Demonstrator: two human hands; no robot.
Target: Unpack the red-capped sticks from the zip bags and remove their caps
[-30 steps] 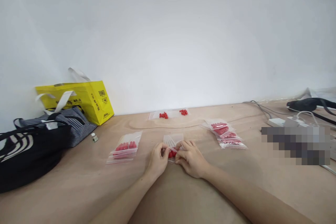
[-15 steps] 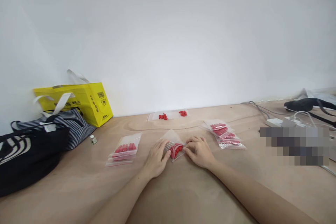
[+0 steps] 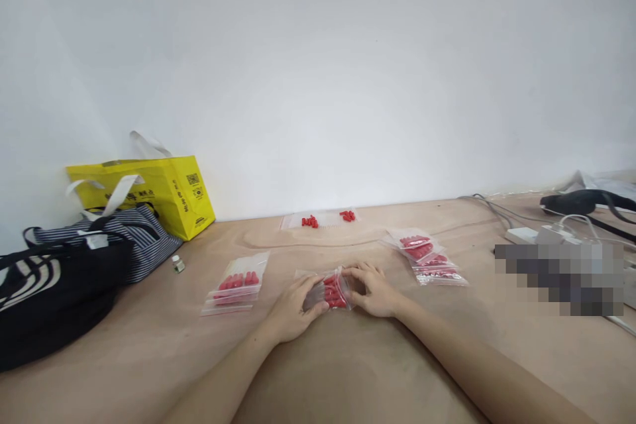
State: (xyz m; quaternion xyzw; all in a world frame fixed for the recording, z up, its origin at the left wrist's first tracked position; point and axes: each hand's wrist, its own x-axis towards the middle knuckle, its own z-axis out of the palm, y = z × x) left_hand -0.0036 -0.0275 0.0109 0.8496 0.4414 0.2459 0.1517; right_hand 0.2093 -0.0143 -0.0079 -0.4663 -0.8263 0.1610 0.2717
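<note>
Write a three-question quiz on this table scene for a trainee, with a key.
1. True or false: the left hand and the right hand both grip one clear bag of red pieces.
2. The yellow bag stands: A) far left, by the wall; B) far right; C) between the hands.
3. On which side of the hands does the stack of filled bags nearest the striped bag lie?
Key: 1 true; 2 A; 3 the left.
</note>
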